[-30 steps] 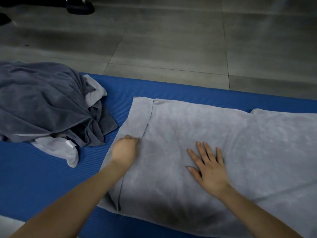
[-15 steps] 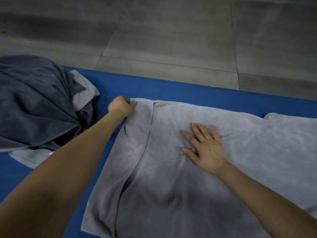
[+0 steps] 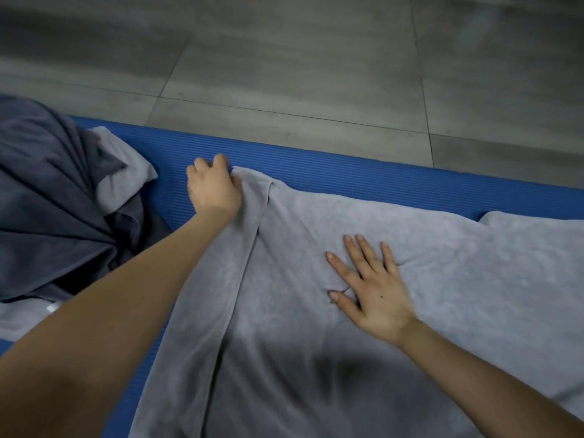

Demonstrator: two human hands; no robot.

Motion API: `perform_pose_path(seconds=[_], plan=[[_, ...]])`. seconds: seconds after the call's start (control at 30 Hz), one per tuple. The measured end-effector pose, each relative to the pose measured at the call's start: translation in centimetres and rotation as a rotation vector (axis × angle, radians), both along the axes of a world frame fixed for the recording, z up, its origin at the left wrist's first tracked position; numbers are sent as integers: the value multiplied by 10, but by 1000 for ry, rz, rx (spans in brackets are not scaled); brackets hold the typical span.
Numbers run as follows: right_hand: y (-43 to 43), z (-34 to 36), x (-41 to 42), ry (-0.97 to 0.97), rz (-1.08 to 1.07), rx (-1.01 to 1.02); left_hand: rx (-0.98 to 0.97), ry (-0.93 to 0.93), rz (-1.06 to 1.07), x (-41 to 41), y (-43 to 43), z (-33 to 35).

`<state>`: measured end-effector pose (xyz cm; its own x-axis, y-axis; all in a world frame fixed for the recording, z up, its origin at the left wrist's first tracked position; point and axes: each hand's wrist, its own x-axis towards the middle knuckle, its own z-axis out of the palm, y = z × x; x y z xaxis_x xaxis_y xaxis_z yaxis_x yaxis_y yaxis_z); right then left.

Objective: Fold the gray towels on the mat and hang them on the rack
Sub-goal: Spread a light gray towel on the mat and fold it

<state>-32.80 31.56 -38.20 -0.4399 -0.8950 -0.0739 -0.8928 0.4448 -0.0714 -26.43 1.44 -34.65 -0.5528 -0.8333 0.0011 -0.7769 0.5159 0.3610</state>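
Two hands on one light gray towel (image 3: 316, 343), which lies spread flat across the blue mat (image 3: 363, 181).

Left hand (image 3: 213, 191): fingers curled, gripping the towel's far left corner, low against the mat. The forearm lies along the towel's left edge.

Right hand (image 3: 376, 292): palm down, fingers straight and spread, pressing mid-towel and grasping nothing. Small creases bunch up by the thumb.

A narrow flap (image 3: 221, 279) on the towel's left side is folded over onto the main body. It runs from the gripped corner toward the camera, with the fold line slightly slanted. The towel runs out of view at the right and bottom. Its far edge sits near the mat's far edge, with a strip of bare blue between them. A dark shadow falls across the near part.

Left of the towel, on the same mat, is a crumpled pile (image 3: 47, 200) of towels. Most are dark gray, with lighter gray cloth poking out at the far and near sides. A small white tag (image 3: 52, 308) shows at the pile's near edge, just beside the left arm.

Gray tiled floor (image 3: 284, 74) lies beyond the mat.
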Motion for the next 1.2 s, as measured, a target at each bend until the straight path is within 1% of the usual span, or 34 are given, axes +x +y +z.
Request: perform_pose_path(seconds=[0.07, 0.1, 0.17, 0.27, 0.37, 0.5, 0.57, 0.63, 0.73, 0.8, 0.87, 0.97, 1.07, 1.13, 1.2], plan=[[-1, 2, 2, 6, -16, 10, -94, 18, -73, 8, 21, 4], [-1, 4, 4, 9, -31, 14, -103, 13, -118, 11, 32, 5], [2, 9, 10, 17, -88, 8, -79, -6, -218, 14, 58, 10], [27, 21, 16, 23, -223, -61, -61, -21, -391, 16, 98, 23], [90, 32, 16, 19, -345, -112, -87, -56, -578, 11, 134, 45], [201, 37, 11, 24, -523, -16, -126, -91, -778, -10, 184, 77], [255, 38, 12, 8, -625, 18, -165, -171, -906, -22, 214, 87], [301, 39, 15, 2, -713, 16, -239, -323, -1085, -32, 245, 90], [356, 43, 15, 55, -806, -76, -281, -502, -1249, -40, 291, 89], [384, 48, 9, 93, -882, -147, -293, -559, -1336, -43, 321, 90], [411, 48, -1, 144, -997, -193, -284, -569, -1433, -47, 347, 90], [450, 52, -23, 150, -1265, -213, -266, -592, -1498, -60, 385, 88], [489, 54, -43, 80, -1559, -236, -236, -577, -1438, -78, 431, 77], [510, 55, -54, 58, -1673, -227, -175, -540, -1404, -85, 460, 67], [526, 53, -63, 10, -1710, -214, -115, -514, -1389, -88, 485, 56]])
